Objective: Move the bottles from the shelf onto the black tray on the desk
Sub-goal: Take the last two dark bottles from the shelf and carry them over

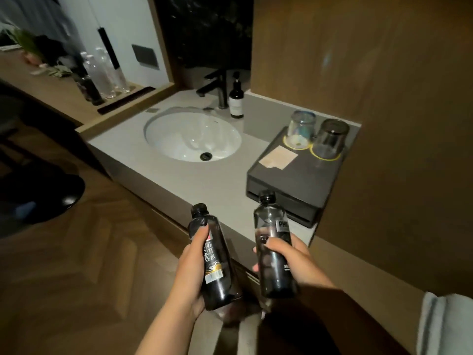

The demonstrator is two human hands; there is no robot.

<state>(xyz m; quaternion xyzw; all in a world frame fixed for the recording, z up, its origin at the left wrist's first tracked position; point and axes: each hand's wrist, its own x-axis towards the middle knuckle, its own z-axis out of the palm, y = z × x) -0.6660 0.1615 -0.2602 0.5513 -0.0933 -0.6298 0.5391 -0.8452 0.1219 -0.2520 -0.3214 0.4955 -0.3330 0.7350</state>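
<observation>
Your left grip (194,262) clasps a black bottle (213,257) with Chinese lettering; your right grip (291,257) clasps a "PH" bottle (273,242). Ahead, the tray (291,180) carries two upturned glasses (316,137) and a card (277,157) on the worktop (204,180).

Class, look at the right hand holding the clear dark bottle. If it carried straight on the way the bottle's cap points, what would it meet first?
Most likely the near edge of the black tray, since the right hand aims its bottle cap up and forward toward it. Depth is unclear from a single view.

White basin (192,135) sunk in grey worktop (179,180). Dark tap (216,85) at its 12 o'clock, pump bottle (236,99) just beside. Two upturned glasses (317,135) at 3 o'clock.
</observation>
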